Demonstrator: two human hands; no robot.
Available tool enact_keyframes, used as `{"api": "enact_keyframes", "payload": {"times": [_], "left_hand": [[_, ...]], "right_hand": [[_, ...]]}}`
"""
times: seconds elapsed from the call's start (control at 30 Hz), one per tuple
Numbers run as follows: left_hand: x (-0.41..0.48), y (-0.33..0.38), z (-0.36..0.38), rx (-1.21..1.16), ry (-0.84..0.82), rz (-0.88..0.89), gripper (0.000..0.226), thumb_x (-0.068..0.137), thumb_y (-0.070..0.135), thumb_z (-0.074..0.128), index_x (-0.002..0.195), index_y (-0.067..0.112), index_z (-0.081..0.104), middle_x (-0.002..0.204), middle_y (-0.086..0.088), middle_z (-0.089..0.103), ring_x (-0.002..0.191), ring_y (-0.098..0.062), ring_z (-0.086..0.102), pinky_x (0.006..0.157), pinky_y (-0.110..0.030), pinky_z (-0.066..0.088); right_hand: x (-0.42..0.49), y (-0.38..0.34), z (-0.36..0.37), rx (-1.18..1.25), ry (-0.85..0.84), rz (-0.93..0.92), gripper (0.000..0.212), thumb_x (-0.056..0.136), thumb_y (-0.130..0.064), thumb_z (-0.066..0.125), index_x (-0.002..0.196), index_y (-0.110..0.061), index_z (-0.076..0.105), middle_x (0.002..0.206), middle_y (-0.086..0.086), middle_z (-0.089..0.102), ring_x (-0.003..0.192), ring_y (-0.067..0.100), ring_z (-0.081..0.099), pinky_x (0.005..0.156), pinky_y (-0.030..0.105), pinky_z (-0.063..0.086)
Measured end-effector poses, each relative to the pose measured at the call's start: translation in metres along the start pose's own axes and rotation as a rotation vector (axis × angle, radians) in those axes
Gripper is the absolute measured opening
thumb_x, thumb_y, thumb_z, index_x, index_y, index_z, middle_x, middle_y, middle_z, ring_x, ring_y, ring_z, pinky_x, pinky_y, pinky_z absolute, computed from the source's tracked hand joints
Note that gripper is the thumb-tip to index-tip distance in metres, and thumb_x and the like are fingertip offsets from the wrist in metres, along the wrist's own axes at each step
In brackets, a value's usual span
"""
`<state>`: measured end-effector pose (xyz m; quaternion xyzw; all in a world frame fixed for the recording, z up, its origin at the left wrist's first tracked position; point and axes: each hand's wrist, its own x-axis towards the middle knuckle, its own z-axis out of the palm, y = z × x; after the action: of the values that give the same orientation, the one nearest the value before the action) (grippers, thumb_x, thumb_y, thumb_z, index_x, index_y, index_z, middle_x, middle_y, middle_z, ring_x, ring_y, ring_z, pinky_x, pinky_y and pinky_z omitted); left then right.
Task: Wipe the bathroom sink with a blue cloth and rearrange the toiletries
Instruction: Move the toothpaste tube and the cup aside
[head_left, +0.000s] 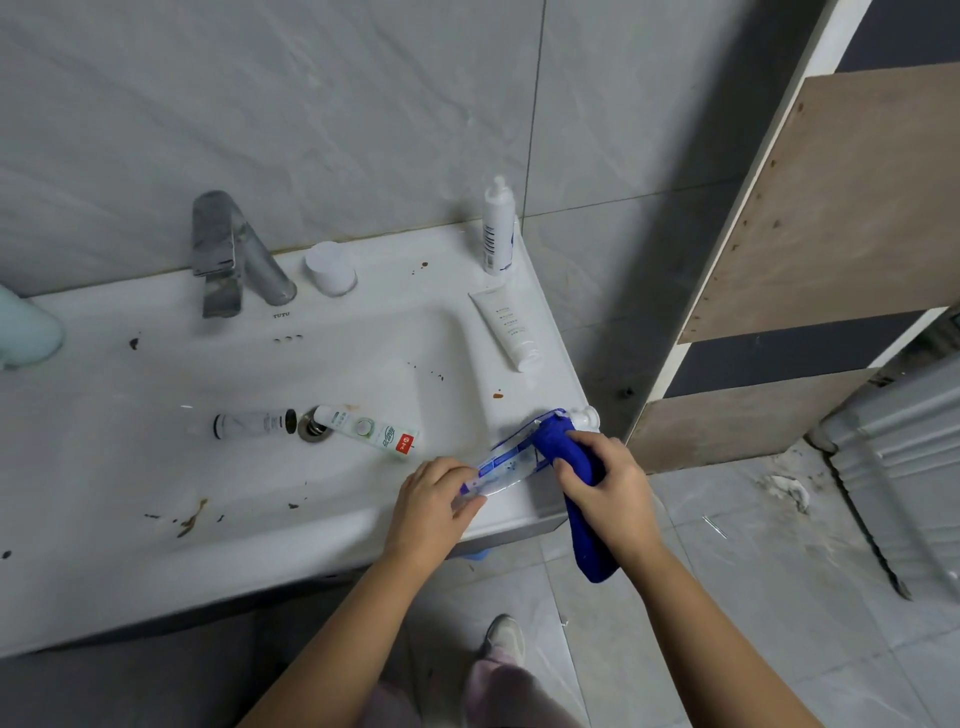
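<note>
The faucet (234, 254) stands against the grey marbled wall tiles (311, 104) in front of me. Far to the faucet's right leans a brown wooden panel (841, 208) with a white edge. Below and right of the faucet are grey floor tiles (753, 597), my pale shoe (504, 636), some white debris (789, 491) and a ribbed grey sheet (904, 467).

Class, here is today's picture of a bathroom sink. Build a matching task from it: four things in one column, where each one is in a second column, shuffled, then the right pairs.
Things
1. blue cloth
2. pump bottle
3. green-labelled tube
4. white cup

Places
A. lying in the sink, one end at the drain
B. upright at the sink's back right corner
C. gripped in the right hand
D. on the back ledge, beside the faucet

Pairs: 1-C, 2-B, 3-A, 4-D
</note>
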<state>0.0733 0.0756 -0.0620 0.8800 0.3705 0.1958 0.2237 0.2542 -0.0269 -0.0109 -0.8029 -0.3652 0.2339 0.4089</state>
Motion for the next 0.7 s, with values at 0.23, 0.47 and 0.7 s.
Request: {"api": "enact_keyframes", "payload": {"times": [0.23, 0.47, 0.7], "left_hand": [[-0.013, -0.024, -0.059, 0.087, 0.196, -0.135, 0.041, 0.08, 0.038, 0.048, 0.094, 0.007, 0.07, 0.096, -0.007, 0.065, 0.088, -0.017, 0.055, 0.077, -0.032, 0.051], [-0.061, -0.081, -0.146, 0.113, 0.516, -0.459, 0.025, 0.083, 0.025, 0.063, 0.096, 0.005, 0.068, 0.1, -0.009, 0.064, 0.091, -0.02, 0.057, 0.079, -0.032, 0.05], [-0.081, -0.178, -0.228, 0.07, 0.692, -0.754, 0.026, 0.084, 0.015, 0.066, 0.108, 0.005, 0.065, 0.108, -0.012, 0.061, 0.097, -0.027, 0.06, 0.08, -0.032, 0.046]], "right_hand": [[0.015, -0.045, 0.034, 0.048, -0.158, -0.122, 0.029, 0.079, -0.021, 0.065, 0.108, -0.023, 0.061, 0.1, -0.006, 0.062, 0.093, 0.007, 0.053, 0.077, 0.011, 0.036], [0.019, -0.12, 0.113, 0.069, -0.385, -0.296, 0.031, 0.08, -0.021, 0.067, 0.11, -0.022, 0.061, 0.098, -0.002, 0.058, 0.084, 0.003, 0.055, 0.07, 0.004, 0.038], [0.02, -0.2, 0.216, 0.031, -0.541, -0.381, 0.032, 0.08, -0.02, 0.066, 0.111, -0.025, 0.06, 0.099, -0.001, 0.059, 0.084, 0.003, 0.055, 0.068, 0.006, 0.04]]}}
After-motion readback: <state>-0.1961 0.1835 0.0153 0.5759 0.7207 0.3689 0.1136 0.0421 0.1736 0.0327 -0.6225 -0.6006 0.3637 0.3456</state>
